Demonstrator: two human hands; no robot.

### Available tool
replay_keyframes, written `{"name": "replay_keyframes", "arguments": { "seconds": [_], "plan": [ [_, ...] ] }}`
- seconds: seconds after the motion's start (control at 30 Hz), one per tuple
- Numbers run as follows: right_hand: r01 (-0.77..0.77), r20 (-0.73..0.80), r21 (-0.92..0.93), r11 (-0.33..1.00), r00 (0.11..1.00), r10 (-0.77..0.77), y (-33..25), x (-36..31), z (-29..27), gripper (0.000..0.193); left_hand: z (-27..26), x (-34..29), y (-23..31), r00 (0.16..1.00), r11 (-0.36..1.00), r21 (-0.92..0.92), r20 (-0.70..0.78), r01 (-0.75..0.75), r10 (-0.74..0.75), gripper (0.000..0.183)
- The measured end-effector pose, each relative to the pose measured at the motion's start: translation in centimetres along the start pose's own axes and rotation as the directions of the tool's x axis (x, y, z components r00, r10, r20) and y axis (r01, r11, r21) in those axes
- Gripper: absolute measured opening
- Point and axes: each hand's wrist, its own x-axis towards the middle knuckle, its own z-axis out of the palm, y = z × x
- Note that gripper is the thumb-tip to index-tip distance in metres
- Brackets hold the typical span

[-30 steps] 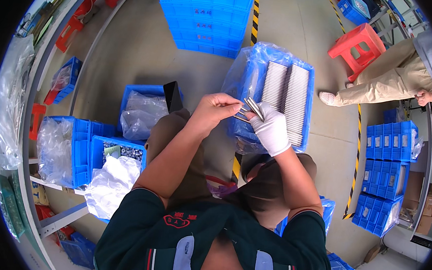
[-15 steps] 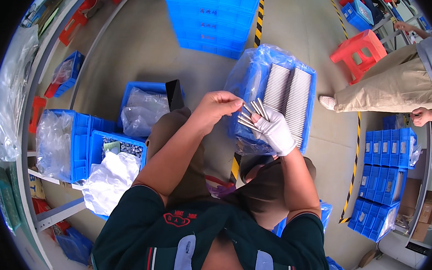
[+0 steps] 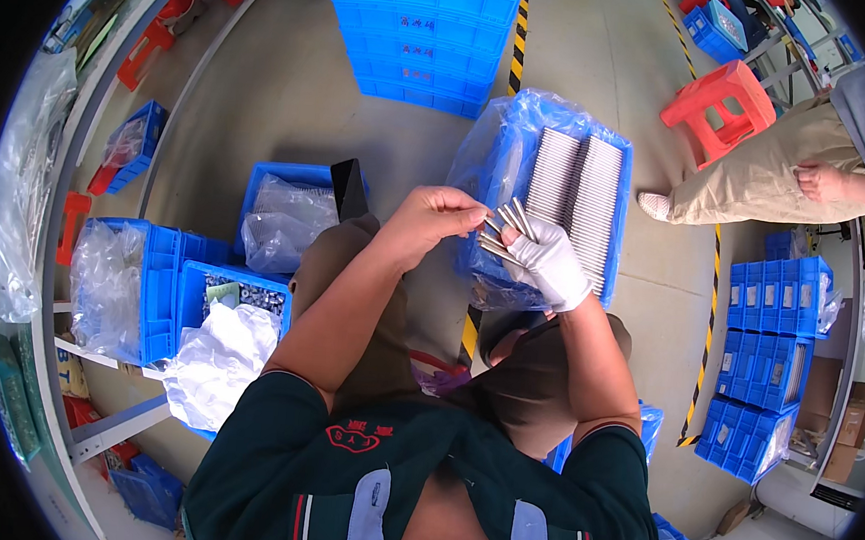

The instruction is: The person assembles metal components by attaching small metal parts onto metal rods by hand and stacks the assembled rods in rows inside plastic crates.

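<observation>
My right hand (image 3: 559,271), in a white glove, is wrapped round several thin metal rods (image 3: 517,219) that fan out toward the left. My bare left hand (image 3: 430,226) is closed in a pinch right by the tips of those rods. What its fingers hold is too small to make out. Just beyond my hands is a blue crate (image 3: 622,198) lined with clear plastic, and two long rows of similar metal rods (image 3: 554,170) are stacked inside it.
At left, a blue bin (image 3: 188,298) holds small metal parts and a crumpled white sheet (image 3: 226,356). Stacked blue crates (image 3: 424,29) stand ahead, others (image 3: 762,358) at right. A red stool (image 3: 722,105) is near a person in beige trousers (image 3: 759,188).
My left hand has shifted very slightly, still pinching by the rod tips. My right hand keeps its grip on the rods. The other person's hand has moved in front of their trousers.
</observation>
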Motion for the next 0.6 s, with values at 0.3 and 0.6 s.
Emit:
{"name": "replay_keyframes", "arguments": {
  "seconds": [0.3,0.6],
  "plan": [
    [0.0,-0.05,-0.061,0.998,0.999,-0.003,0.3,0.0,0.5,0.019,0.0,-0.2,-0.3,0.999,0.999,0.001,0.004,0.037,-0.037,0.018],
    [-0.075,0.008,-0.058,0.995,0.997,0.076,0.1,-0.1,0.5,0.029,0.3,-0.2,0.4,1.0,0.999,0.037,-0.021,0.009,-0.009,0.019]
  ]
}}
